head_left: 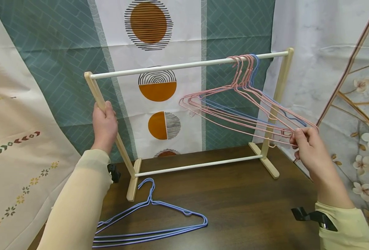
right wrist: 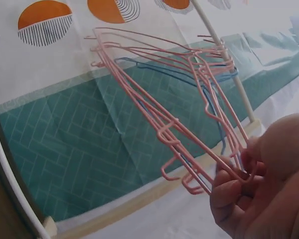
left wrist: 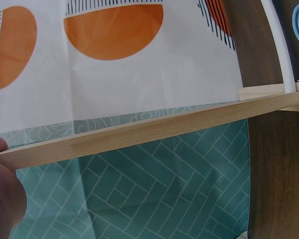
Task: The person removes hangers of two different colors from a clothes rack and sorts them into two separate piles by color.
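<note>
My left hand (head_left: 105, 125) grips the left wooden post (head_left: 122, 152) of a clothes rack below its top end. In the left wrist view that post (left wrist: 154, 130) runs across the picture, with part of the hand (left wrist: 7, 194) at the edge. Several pink wire hangers (head_left: 234, 116) and at least one blue hanger (head_left: 254, 71) hang by their hooks toward the right of the white top rail (head_left: 159, 69). My right hand (head_left: 309, 147) pinches the near right corners of the pink hangers. Close up, its fingers (right wrist: 226, 191) curl round the pink wires (right wrist: 174, 127).
Several blue-purple hangers (head_left: 172, 229) lie stacked on the dark wooden table (head_left: 234, 205), in front of the rack's left foot (head_left: 133, 184). A white lower bar (head_left: 200, 166) joins the feet. Patterned cloths (head_left: 234, 21) hang behind and at both sides.
</note>
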A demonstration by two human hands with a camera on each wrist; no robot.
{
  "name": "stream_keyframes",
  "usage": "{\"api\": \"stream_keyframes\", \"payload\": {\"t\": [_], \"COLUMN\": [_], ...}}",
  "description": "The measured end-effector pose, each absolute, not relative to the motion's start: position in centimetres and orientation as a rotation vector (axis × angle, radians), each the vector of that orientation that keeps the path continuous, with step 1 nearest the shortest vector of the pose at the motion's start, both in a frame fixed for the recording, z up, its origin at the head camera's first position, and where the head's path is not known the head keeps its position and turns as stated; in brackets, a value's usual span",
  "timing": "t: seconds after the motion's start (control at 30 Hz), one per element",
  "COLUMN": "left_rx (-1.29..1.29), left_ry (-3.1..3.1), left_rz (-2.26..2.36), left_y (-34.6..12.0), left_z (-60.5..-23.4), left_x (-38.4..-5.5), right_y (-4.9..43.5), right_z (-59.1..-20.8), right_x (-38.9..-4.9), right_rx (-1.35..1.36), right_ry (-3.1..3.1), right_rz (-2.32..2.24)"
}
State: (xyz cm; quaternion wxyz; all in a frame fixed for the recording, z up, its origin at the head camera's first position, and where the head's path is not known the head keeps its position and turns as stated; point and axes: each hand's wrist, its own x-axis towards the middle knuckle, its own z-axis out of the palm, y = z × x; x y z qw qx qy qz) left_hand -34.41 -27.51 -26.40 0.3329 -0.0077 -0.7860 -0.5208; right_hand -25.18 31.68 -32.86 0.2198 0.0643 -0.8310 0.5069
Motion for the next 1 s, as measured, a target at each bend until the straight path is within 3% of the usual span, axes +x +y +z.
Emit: {"api": "stream_keyframes", "payload": {"t": [0.3, 0.6, 1.0], "left_rx": [-0.018, -0.023, -0.045], "left_ry": [-2.056, -2.052, -2.048], "left_rz": [-1.359, -1.356, -1.353], "left_y": [-27.6, -27.6, -27.5], "left_z": [-26.5, -26.5, -26.3], "left_x": [-34.4, -34.4, -34.2], "right_y": [31.4, 30.0, 28.5], "right_z": [-32.5, -32.3, -32.5], "right_x": [-24.8, -24.5, -24.7], "right_rx": [0.215, 0.128, 0.253], "right_ry": [-2.28, -1.962, -1.623], "right_rz": [1.399, 1.659, 1.964]}}
